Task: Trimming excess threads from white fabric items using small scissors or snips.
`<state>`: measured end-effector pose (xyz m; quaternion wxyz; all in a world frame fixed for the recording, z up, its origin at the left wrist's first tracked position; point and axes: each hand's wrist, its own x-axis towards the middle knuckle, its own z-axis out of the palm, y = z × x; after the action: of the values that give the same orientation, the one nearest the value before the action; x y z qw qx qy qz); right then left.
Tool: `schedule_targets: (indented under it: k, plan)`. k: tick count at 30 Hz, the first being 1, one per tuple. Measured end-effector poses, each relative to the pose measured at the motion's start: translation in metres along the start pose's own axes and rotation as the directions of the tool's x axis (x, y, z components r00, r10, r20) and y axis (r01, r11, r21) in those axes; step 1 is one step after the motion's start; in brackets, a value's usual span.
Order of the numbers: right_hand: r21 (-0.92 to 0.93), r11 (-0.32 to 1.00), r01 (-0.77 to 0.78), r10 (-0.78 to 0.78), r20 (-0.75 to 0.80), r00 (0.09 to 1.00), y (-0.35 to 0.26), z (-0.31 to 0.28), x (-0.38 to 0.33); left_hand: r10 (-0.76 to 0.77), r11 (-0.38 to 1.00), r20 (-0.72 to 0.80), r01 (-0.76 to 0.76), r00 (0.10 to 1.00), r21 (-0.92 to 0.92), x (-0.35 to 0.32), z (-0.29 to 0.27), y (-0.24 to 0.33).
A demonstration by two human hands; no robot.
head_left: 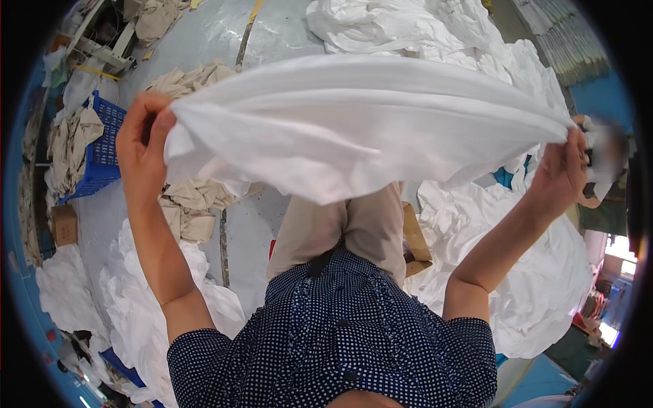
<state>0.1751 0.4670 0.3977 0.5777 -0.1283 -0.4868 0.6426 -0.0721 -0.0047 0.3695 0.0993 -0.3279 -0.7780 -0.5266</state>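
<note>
A white cloth [354, 129] hangs stretched across the air in front of me, spread from one hand to the other. At its left end, my left hand [145, 136] pinches a corner between thumb and fingers. My right hand [563, 166] grips the opposite end, fingers closed on the edge. The cloth billows and sags in the middle, above my knees, and its lower edge hangs loose. Whether it is a finished garment or a plain piece of fabric cannot be told.
Large heaps of white cloth [503, 251] lie to the right, with another pile [408, 27] at the far side and one [149, 292] at the left. Beige cloth [194, 204] lies on the floor. A blue basket [102, 139] stands left; another person [602, 160] is at the far right.
</note>
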Motion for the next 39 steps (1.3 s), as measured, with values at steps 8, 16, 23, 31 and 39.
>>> schedule_targets:
  k: [8,16,23,31,39]
  plan:
    - [-0.789,0.612,-0.056,0.587,0.406,0.701,0.124,-0.036,-0.065,-0.59,0.637,0.385,0.116,0.71,0.762,-0.144,-0.016,-0.144]
    - [-0.894,0.438,0.096,0.729,0.415,0.545,0.164,-0.135,-0.178,-0.165,0.976,0.618,0.038,0.769,0.213,-0.179,0.129,-0.039]
    - [-0.917,0.39,-0.082,0.378,0.079,0.922,0.275,-0.173,-0.182,-0.211,0.973,0.083,0.202,0.974,0.109,-0.131,0.163,-0.067]
    - [-0.919,0.174,0.355,-0.261,0.305,0.916,0.228,-0.076,0.015,0.551,0.799,-0.25,-0.417,0.796,0.433,0.063,0.039,0.054]
    - [-0.942,0.107,0.318,-0.122,0.304,0.945,0.216,-0.041,0.082,0.493,0.408,-0.257,0.04,0.831,0.912,0.077,-0.162,0.011]
